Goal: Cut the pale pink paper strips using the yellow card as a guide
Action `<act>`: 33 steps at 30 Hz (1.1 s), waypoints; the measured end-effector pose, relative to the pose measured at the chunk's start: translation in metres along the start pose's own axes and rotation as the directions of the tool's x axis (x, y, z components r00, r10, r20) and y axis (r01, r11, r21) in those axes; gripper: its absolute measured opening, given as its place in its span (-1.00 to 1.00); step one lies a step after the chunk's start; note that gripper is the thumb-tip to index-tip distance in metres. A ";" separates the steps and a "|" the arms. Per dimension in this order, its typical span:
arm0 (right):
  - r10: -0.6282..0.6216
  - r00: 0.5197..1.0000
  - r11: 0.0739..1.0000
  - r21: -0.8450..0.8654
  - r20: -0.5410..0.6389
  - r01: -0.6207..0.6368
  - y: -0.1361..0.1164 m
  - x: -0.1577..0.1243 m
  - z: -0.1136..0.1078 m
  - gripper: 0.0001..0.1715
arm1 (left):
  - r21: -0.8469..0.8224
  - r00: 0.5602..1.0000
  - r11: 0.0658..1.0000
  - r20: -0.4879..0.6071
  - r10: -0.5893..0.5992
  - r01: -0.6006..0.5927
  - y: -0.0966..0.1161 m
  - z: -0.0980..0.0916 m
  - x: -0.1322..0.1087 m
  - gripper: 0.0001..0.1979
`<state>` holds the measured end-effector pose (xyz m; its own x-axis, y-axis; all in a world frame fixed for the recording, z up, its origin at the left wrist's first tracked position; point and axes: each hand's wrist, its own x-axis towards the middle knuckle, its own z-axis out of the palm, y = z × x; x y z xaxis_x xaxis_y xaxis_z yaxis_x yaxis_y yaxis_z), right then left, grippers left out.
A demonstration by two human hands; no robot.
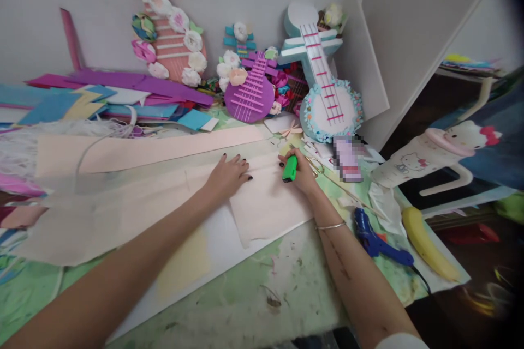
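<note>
My left hand (227,177) lies flat with fingers spread on a large pale pink sheet (270,202), near its upper edge. My right hand (303,172) is closed around a bright green utility knife (290,169) with a black end, held just above the right part of the same sheet. Whether its blade is out is hidden. Beneath the pink sheet lies a white board (221,229). A long pale pink strip (196,144) stretches behind my left hand. Beside my right hand are scissors (314,164) with gold-coloured handles.
A blue glue gun (379,240), a banana (428,245), a phone (347,159) and a lidded tumbler (413,161) stand or lie on the right. Decorated foam instruments, such as a purple one (249,95), lean at the back. Coloured sheets (53,103) pile up on the left.
</note>
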<state>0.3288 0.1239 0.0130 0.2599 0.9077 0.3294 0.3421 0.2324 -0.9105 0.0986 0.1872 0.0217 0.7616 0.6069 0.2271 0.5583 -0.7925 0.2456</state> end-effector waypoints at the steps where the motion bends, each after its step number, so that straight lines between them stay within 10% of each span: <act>1: 0.001 1.000 1.000 0.018 -0.013 -0.001 0.001 -0.002 0.000 -0.63 | 0.000 1.000 1.000 0.002 0.010 -0.010 0.000 0.000 -0.001 -0.77; 20: 0.085 0.994 0.993 0.088 -0.076 -0.078 0.000 -0.008 -0.005 -0.51 | 0.089 0.986 0.995 -0.157 0.054 -0.041 -0.010 -0.018 0.014 -0.74; 28: 0.001 0.991 0.954 -0.297 -0.136 -0.042 -0.005 -0.010 -0.015 -0.77 | 0.096 0.937 0.933 0.001 0.348 -0.347 0.065 -0.005 -0.070 -0.39; 33: -0.005 0.995 0.709 -0.701 0.103 0.076 -0.035 -0.010 -0.062 -0.72 | 0.049 0.900 0.919 0.227 0.371 -0.391 0.051 -0.007 -0.106 -0.23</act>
<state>0.3701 0.0847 0.0569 0.1637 0.9377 0.3064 0.8951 -0.0106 -0.4457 0.0437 0.0826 0.0165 0.9677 0.2387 0.0815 0.2313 -0.9686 0.0909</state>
